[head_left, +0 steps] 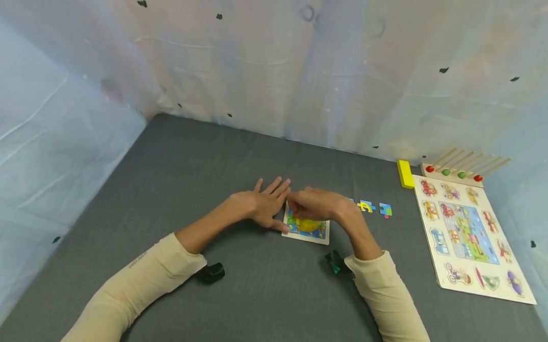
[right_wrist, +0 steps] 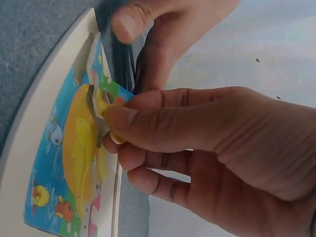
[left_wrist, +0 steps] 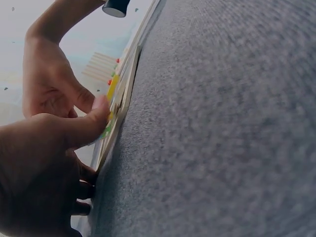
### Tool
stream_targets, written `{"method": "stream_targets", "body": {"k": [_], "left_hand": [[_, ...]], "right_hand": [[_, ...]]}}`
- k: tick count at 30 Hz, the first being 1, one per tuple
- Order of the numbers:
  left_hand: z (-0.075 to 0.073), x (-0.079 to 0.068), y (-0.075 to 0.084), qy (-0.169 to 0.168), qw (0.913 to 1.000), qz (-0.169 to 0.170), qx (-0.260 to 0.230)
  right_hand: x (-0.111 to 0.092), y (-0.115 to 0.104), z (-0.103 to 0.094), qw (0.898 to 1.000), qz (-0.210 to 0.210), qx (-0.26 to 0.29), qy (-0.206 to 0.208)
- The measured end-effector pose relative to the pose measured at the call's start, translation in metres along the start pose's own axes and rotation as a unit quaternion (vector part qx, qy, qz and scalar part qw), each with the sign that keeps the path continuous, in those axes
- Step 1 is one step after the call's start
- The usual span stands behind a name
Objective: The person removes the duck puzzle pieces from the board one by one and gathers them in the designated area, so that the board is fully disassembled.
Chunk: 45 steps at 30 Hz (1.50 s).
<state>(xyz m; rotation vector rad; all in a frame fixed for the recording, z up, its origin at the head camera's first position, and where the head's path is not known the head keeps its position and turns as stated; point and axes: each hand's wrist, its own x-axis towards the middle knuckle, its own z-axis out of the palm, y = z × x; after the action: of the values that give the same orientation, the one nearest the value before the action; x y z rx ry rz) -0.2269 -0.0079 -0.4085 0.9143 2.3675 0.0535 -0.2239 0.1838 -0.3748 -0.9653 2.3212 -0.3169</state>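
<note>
- Jigsaw puzzle [head_left: 305, 239] lies flat on the grey-covered bench [head_left: 163, 186], in front of the person and beneath both hands; a pale rim frames its picture of a yellow figure on blue.
- Right hand [head_left: 317, 203]: thumb and forefinger pinch one puzzle piece [right_wrist: 99, 103], with the other fingers curled loosely behind. The piece stands tilted out of the picture's plane; whether its lower edge touches the neighbouring pieces cannot be told.
- Left hand [head_left: 269, 208]: opened wide, fingers spread beside the puzzle, thumb at its near left corner. It grips nothing; how hard the thumb presses, if at all, cannot be told.
- For good work here, the left thumb should bear lightly on the rim only, so the frame cannot slide while the loose pieces keep their room.
- The pinch is best kept near the piece's edge, clear of its tabs, with the wrist turning gently until tabs and gaps agree.
- Forcing a slanted piece would probably lift its neighbours or bend a tab; small wiggles look safer than a hard push.
- Two loose pieces, one yellow and blue [head_left: 366, 206] and one blue and green [head_left: 385, 210], lie to the right, beyond the right wrist, and are best left undisturbed by the forearm.
</note>
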Motion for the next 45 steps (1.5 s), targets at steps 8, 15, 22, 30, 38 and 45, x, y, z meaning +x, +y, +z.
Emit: {"method": "stream_targets", "body": {"k": [8, 15, 22, 30, 38, 45], "left_hand": [[0.004, 0.001, 0.01, 0.012, 0.9995, -0.028, -0.004], [0.004, 0.003, 0.012, 0.009, 0.999, -0.041, -0.013], [0.008, 0.014, 0.01, -0.007, 0.999, -0.042, -0.013], [0.012, 0.021, 0.005, 0.009, 0.9994, -0.032, -0.008], [0.016, 0.024, -0.002, 0.022, 0.9992, -0.031, -0.013], [0.016, 0.019, -0.002, 0.03, 0.999, -0.021, -0.023]], "right_hand": [[-0.002, 0.0, 0.0, 1.0, -0.004, -0.016, 0.003], [0.001, 0.005, -0.001, 1.0, -0.013, 0.002, 0.009], [-0.011, 0.009, -0.007, 0.997, 0.01, 0.007, 0.08], [-0.066, 0.034, -0.03, 0.994, 0.059, 0.01, 0.096], [-0.079, 0.065, -0.027, 0.979, 0.185, 0.081, -0.04], [-0.071, 0.073, -0.021, 0.967, 0.24, 0.061, -0.053]]}}
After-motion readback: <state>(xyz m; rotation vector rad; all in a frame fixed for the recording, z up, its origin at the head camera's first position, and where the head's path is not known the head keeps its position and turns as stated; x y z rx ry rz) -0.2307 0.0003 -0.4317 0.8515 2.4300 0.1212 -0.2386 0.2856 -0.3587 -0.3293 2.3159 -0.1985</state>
